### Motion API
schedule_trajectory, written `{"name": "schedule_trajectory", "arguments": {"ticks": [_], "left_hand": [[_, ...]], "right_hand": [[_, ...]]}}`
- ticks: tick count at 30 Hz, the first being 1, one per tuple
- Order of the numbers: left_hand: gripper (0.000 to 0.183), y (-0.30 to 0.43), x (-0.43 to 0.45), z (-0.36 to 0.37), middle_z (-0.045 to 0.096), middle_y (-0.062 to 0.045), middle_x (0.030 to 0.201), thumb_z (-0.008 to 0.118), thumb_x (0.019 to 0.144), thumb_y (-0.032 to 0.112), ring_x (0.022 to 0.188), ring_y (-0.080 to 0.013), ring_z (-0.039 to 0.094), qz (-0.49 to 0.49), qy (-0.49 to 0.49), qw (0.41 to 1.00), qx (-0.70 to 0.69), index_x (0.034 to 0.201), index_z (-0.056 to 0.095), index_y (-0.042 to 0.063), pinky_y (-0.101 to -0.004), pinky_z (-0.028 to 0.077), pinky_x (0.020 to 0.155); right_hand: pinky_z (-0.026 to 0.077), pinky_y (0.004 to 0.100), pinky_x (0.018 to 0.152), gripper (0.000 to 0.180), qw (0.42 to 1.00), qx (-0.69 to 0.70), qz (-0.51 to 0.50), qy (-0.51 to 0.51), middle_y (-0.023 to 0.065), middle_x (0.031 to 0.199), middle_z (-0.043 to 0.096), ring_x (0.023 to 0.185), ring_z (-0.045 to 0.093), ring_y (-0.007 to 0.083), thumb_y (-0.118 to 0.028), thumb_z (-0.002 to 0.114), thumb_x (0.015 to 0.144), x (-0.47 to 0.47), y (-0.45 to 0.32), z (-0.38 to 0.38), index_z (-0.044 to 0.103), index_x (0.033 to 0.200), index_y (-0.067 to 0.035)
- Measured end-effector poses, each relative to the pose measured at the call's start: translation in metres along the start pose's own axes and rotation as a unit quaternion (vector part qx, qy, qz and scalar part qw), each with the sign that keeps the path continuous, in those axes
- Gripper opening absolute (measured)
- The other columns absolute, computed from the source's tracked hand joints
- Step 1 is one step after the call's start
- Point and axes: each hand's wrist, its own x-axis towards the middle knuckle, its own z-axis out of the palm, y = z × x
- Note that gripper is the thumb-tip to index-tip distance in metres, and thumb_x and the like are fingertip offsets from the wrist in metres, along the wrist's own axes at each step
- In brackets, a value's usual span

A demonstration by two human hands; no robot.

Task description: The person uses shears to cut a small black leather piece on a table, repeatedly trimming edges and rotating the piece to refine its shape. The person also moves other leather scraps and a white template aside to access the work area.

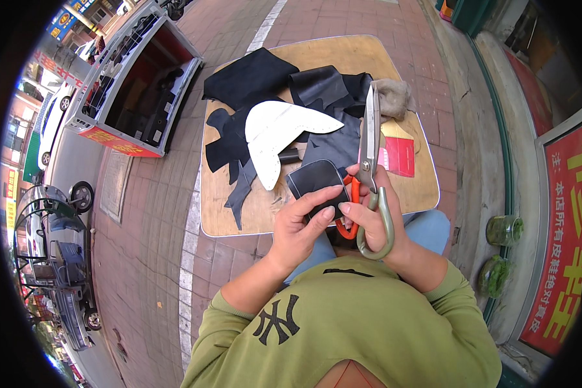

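Observation:
Before my chest, my left hand pinches a small black leather piece with a pale line of stitching along its rounded edge. My right hand grips large scissors, blades pointing away from me and close together, one green handle loop over the palm. An orange-handled tool sits in the same hand; its working end is hidden. The right thumb reaches the leather's near edge. Just beyond the hands, a white shoe-upper-shaped piece with small holes lies on black leather scraps.
The wooden table also bears a large black leather sheet, a brown cloth and a red-and-yellow packet. A display cart and a parked three-wheeler stand left. Right are glass jars and a red sign.

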Motion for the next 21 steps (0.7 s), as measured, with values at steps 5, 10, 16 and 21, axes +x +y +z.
{"name": "schedule_trajectory", "arguments": {"ticks": [5,10,16,21], "left_hand": [[0.041,0.007,0.009,0.008,0.058,-0.01,0.113,0.064,0.083,-0.001,0.101,-0.0138,0.054,0.002,0.122,0.992,-0.04,0.122,0.055,0.0,-0.0256,0.043,0.088],[0.045,0.016,0.017,0.006,0.057,-0.009,0.116,0.065,0.08,-0.003,0.103,-0.0139,0.055,0.025,0.168,0.985,-0.008,0.123,0.052,-0.003,-0.0259,0.045,0.091],[0.041,0.014,0.015,0.005,0.061,-0.01,0.105,0.066,0.081,0.002,0.094,-0.0137,0.058,0.04,0.188,0.981,0.038,0.12,0.056,0.0,-0.0253,0.047,0.082],[0.041,0.015,0.014,0.003,0.062,-0.011,0.104,0.067,0.081,0.002,0.092,-0.0141,0.059,0.05,0.19,0.979,0.057,0.12,0.057,0.001,-0.0257,0.048,0.08]], "right_hand": [[0.042,0.0208,0.054,0.053,0.996,-0.003,0.01,-0.088,0.0023,0.085,0.047,0.065,0.048,0.0074,-0.03,0.063,0.087,-0.005,0.012,-0.008,0.037,0.126,-0.004],[0.038,0.0228,0.073,0.08,0.984,-0.023,0.059,-0.165,0.0039,0.094,0.048,0.079,0.045,0.0093,-0.06,0.06,0.079,-0.017,0.025,-0.011,0.037,0.126,-0.001],[0.038,0.0229,0.075,0.084,0.98,-0.037,0.077,-0.181,0.0039,0.093,0.048,0.081,0.044,0.0094,-0.064,0.06,0.076,-0.02,0.026,-0.015,0.038,0.127,-0.001],[0.038,0.0216,0.069,0.082,0.979,-0.045,0.074,-0.182,0.0027,0.088,0.048,0.076,0.044,0.0083,-0.063,0.059,0.078,-0.021,0.023,-0.013,0.038,0.126,-0.001]]}}
